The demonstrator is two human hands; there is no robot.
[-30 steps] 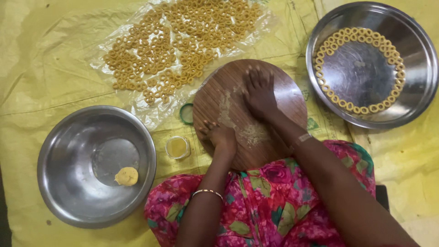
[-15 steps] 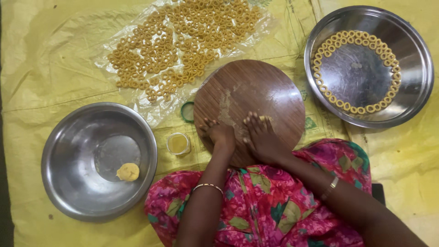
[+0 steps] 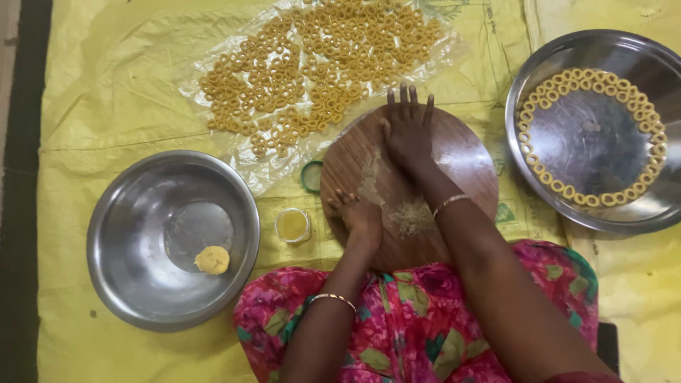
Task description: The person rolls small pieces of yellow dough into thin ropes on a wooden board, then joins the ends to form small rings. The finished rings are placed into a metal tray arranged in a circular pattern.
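right hand [image 3: 408, 135]: flat on the far part of the round wooden board [image 3: 468, 159], palm down, fingers spread and straight, grasping nothing; fingertips reach just past the board's far edge
left hand [image 3: 357, 213]: rests on the near left part of the board, fingers curled down onto the wood; whether a bit of dough sits under them, cannot tell
dough smear [image 3: 408, 213]: pale floury streak on the board, running from the right palm down between the two wrists
bangles: a thin one on each wrist
left steel bowl [image 3: 113, 248]: on the yellow sheet [image 3: 106, 85] left of the board, well apart from both hands, with one small lump of yellow dough [image 3: 212, 259] near its middle
small jar [image 3: 292, 225]: open, yellow inside, between the left bowl and the board; its green lid [image 3: 311, 176] lies just beside the board's left edge
clear plastic sheet [image 3: 213, 50]: beyond the board, covered with many small dough rings [image 3: 312, 78]
right steel plate [image 3: 589, 142]: right of the board, with rings laid in a loop along its inner rim
lap: pink flowered cloth [image 3: 418, 326] at the near edge of the board
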